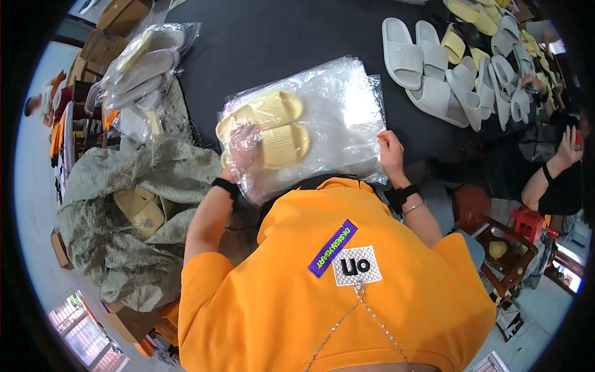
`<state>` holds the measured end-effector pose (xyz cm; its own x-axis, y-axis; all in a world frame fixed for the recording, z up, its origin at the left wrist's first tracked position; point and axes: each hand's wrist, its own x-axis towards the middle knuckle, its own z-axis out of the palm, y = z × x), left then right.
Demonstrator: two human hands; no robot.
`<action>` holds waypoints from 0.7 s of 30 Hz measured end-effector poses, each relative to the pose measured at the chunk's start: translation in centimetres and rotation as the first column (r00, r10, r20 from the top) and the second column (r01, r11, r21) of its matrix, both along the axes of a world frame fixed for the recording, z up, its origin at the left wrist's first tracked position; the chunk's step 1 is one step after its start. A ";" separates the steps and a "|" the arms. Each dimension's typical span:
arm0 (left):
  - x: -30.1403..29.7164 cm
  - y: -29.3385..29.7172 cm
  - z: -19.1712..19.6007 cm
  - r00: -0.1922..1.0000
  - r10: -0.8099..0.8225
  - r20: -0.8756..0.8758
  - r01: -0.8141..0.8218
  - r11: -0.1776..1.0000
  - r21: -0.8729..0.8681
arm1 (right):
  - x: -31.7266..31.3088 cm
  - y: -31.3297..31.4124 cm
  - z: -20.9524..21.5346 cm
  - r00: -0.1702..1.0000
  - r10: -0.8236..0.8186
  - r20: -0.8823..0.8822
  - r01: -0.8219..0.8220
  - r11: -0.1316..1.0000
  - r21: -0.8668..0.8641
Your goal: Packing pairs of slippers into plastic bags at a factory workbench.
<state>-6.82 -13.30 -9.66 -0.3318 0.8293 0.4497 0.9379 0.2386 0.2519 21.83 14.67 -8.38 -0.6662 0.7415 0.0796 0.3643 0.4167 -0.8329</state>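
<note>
A pair of pale yellow slippers (269,127) lies side by side inside a clear plastic bag (310,124), on top of a stack of such bags at the near edge of the black table (248,37). The left hand (243,152) is inside the bag's open near end, seen blurred through the film, its fingers resting against the heel ends of the slippers; whether they are curled around a slipper or lie flat I cannot tell. The right hand (392,152) is at the bag's near right corner, fingers bent and pinching the plastic edge. Both wrists wear black bands, and the right also carries a thin bracelet.

Toward the far right of the table lie loose slippers (446,68), grey and white with a few yellow ones among them. At the far left edge stands a bagged bundle of grey slippers (145,62). Below it, off the table's left side, a large grey-green sack (118,204) is open, with yellow slippers showing inside. Another person's hand (567,146) shows at the right rim of the view
</note>
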 end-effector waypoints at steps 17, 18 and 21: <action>-8.2 -2.9 19.2 0.883 0.440 0.163 -0.468 0.809 0.355 | -0.1 -1.1 3.2 0.981 0.127 0.145 -0.047 0.885 -0.464; -8.4 -1.7 20.3 0.891 0.438 0.116 -0.448 0.816 0.365 | 0.0 -1.2 3.0 0.985 0.126 0.115 -0.057 0.878 -0.475; -7.7 1.6 22.0 0.930 0.368 0.010 -0.345 0.860 0.376 | -0.1 -1.3 1.1 0.987 0.149 0.054 -0.105 0.870 -0.482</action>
<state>-14.51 -11.68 12.30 -0.5362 0.4324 0.7249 0.8223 0.4617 0.3327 21.70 13.38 -7.29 -0.7450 0.5830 -0.3242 0.4152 0.0249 -0.9094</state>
